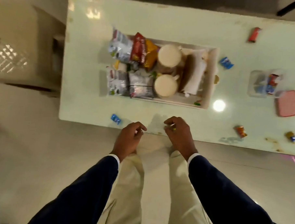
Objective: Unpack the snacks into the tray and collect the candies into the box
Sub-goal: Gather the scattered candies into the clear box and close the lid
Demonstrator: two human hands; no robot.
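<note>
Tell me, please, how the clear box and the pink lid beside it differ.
The clear box is see-through and holds a few wrapped candies; the pink lid is opaque and bears nothing. The box lies farther from the person, the lid nearer. Both are rounded rectangles resting on the table, near its right end.

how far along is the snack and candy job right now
Done: snack packets and jars fill the tray; some candies sit in the clear box. In hand: the right hand seems to pinch something small. Left: loose candies like the blue one and the pink lid.
</note>
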